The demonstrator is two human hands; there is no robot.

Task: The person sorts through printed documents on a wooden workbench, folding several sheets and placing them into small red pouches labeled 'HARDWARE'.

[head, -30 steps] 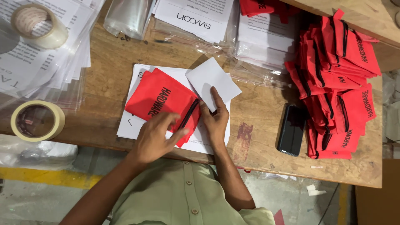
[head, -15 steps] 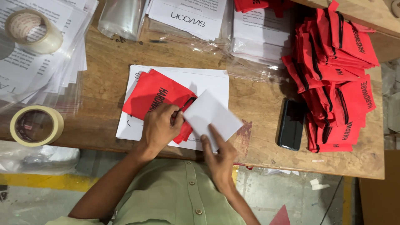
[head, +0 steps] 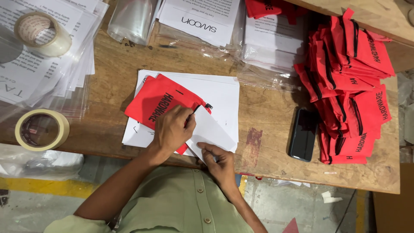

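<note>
Hands at the near edge of the wooden surface (head: pixel 267 112). Right hand (head: pixel 221 162): grip closed, fingers pinching the near corner of a white card (head: pixel 210 131), which lies tilted and runs up under the left hand. Left hand (head: pixel 173 129): palm down, fingers curled, grip closed on the mouth end of a red pouch (head: pixel 157 101); card and pouch meet right at that grip, can't tell whether the card is inside the opening. Pouch lies flat on a stack of white sheets (head: pixel 224 92), black zipper pull poking out just beyond the left fingertips. Right of the right grip: black phone (head: pixel 303 134), flat, then a pile of red pouches (head: pixel 351 82), touching the phone's far side. Left of the left grip: tape roll (head: pixel 42 129), well apart. Farther out: second tape roll (head: pixel 43 33) on printed sheets in clear sleeves (head: pixel 64 64); bagged leaflets (head: pixel 202 19) at the far edge.
</note>
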